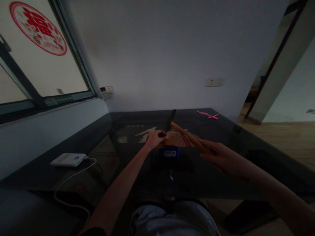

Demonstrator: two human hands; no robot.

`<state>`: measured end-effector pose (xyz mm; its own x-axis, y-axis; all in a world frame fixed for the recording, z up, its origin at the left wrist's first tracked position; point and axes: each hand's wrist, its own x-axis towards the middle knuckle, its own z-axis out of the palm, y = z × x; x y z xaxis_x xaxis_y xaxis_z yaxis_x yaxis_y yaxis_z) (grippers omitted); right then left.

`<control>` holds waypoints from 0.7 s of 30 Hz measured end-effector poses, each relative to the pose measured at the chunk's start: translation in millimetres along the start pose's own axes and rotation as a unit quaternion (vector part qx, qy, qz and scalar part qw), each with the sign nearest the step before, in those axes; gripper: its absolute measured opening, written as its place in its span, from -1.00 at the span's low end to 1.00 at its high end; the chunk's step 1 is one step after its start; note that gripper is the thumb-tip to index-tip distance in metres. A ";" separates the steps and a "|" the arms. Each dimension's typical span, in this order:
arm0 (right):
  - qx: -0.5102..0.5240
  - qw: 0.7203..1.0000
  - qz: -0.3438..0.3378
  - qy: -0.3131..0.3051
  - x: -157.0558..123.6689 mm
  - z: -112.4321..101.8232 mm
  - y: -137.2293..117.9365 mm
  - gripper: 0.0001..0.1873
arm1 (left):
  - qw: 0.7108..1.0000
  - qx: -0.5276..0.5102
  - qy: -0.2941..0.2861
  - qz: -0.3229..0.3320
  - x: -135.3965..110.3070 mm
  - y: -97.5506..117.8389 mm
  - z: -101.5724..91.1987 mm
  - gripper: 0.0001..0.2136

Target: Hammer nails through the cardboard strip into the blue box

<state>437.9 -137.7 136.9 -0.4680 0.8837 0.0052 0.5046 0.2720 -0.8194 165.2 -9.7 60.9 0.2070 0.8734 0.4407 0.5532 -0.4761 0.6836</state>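
Note:
A hammer [190,138] with a wooden handle and dark head is in my right hand [222,157], whose fingers wrap the lower handle. The hammer is raised at a slant, its head up and to the left. My left hand [155,138] is closed in a pinch at the left end of a tan, patterned flat piece [178,140] with a red stripe; what is between the fingertips is too small to make out. This piece lies over a blue box [169,152] with a label on its front. The hammer head is just above my left fingertips.
The dark glossy table [137,177] reflects the window. A white power bank [69,159] with a white cable [65,182] lies to the left. At the far right is a pink ribbon [208,115]. Wall sockets [214,82] are beyond the table.

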 end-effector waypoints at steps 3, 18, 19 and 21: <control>0.002 1.000 0.004 0.001 1.3 2.6 7.1 -0.38 | 1.000 0.004 -0.002 -0.001 0.4 1.2 -0.3 -0.89; 0.278 0.944 0.070 0.162 -28.9 49.4 64.3 -0.21 | 0.982 0.000 0.187 -0.006 -48.5 -6.1 -59.9 -0.83; 0.294 0.938 0.068 0.168 -29.9 52.7 67.8 -0.21 | 0.982 0.012 0.185 -0.023 -54.7 -11.9 -59.4 -0.85; 0.322 0.928 0.066 0.178 -31.7 57.6 72.9 -0.20 | 0.988 0.031 0.142 -0.053 -64.0 -23.1 -53.8 -0.89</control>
<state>447.8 -167.8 44.0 -0.1067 0.9940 -0.0240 -0.0513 -0.0296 -0.9982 95.7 -60.1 48.2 -0.0843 0.8505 0.5192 0.6093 -0.3683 0.7022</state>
